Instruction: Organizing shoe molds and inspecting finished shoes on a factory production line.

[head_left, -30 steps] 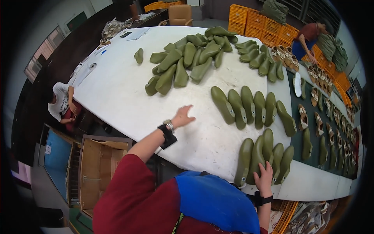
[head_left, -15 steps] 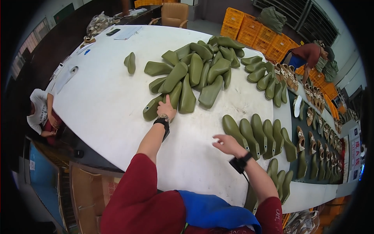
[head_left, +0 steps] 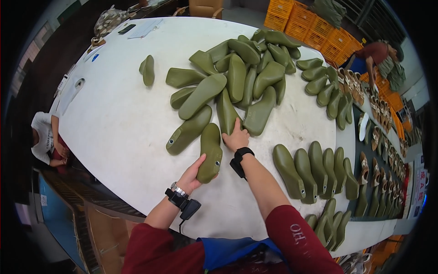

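My left hand (head_left: 190,177) is wrapped round the heel end of an olive-green shoe last (head_left: 210,150), which points away from me above the white table. My right hand (head_left: 236,138) grips the near end of a second shoe last (head_left: 226,108) at the front of the heap; some of its fingers lie along the last's side. Just left of these, a loose shoe last (head_left: 188,131) rests on the table with a small hole showing at its heel. Behind my hands the heap of shoe lasts (head_left: 236,77) is jumbled together.
Lasts stand side by side in a row (head_left: 310,176) at right, with another group (head_left: 335,228) nearer me. A pair of lasts (head_left: 147,71) lies far left on the white table (head_left: 123,132). Shoes (head_left: 364,166) line a green surface at right. One person sits left; another bends over far right.
My left hand has come back from the heap and now holds a last. My right hand has moved left and forward onto another last. The view has shifted slightly.
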`<state>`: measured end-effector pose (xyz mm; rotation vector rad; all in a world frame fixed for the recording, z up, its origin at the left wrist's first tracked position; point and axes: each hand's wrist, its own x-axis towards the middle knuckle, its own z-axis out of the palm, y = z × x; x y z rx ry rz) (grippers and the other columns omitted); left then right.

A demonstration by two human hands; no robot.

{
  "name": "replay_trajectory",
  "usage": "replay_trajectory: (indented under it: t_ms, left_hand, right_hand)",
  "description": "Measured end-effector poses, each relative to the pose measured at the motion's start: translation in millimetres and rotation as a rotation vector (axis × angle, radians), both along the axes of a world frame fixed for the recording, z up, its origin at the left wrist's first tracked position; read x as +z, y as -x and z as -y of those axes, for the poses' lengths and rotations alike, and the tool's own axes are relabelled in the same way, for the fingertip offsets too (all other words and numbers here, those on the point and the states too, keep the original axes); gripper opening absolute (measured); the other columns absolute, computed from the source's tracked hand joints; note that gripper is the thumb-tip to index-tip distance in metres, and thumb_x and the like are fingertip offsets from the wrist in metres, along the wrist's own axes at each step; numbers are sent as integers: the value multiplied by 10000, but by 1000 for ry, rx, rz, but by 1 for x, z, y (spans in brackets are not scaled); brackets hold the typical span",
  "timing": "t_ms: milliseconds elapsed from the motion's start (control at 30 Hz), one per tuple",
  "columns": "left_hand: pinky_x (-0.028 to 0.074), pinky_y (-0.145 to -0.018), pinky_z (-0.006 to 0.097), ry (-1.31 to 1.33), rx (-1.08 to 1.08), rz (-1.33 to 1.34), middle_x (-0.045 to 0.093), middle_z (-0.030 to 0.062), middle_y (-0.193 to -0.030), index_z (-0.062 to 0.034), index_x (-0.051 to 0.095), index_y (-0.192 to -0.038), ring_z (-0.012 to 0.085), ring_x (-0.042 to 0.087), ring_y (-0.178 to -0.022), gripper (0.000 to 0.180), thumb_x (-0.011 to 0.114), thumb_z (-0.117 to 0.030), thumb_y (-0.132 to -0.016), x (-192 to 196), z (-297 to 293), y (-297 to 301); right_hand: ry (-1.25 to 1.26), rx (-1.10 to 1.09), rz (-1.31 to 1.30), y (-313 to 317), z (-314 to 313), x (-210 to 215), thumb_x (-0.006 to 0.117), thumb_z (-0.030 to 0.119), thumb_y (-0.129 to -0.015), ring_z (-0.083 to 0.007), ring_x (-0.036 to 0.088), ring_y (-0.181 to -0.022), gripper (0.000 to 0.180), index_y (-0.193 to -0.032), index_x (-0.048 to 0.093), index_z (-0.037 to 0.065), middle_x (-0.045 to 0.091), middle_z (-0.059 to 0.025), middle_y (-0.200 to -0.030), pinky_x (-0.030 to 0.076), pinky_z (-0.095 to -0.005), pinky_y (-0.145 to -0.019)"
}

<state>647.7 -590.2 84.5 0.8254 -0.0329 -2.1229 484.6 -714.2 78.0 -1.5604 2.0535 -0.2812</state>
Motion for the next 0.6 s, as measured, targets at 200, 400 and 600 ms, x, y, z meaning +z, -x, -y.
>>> replay_trajectory:
  t_ms: [200,400,600]
  left_hand:
    - [414,-972,467,-174,-45,-193,468,217,-1216,-9,374,-1300,308,490,-1124,542,480,-392,-932,11,-81,19]
    - [392,-1002,444,-143,-558,-143,440,227,-1281,-36,322,-1351,323,456,-1192,523,432,-360,-956,14,-152,75]
    - [337,-1022,423,971,-669,1016,267,235,-1396,2,251,-1385,356,335,-1267,787,617,-427,-835,12,-161,149]
  right_hand:
    - [-108,236,201,119,-133,20,687,427,-614,-391,562,-996,867,-1380,359,189,556,-265,-1089,468,-407,-861]
    - [243,149,-334,193,-353,78,743,246,-561,-380,428,-1058,759,-1274,490,186,430,-235,-1166,354,-450,-867]
    - [247,-24,-79,217,-459,77,776,253,-626,-348,474,-1021,691,-1248,499,137,464,-195,-1112,412,-407,-857]
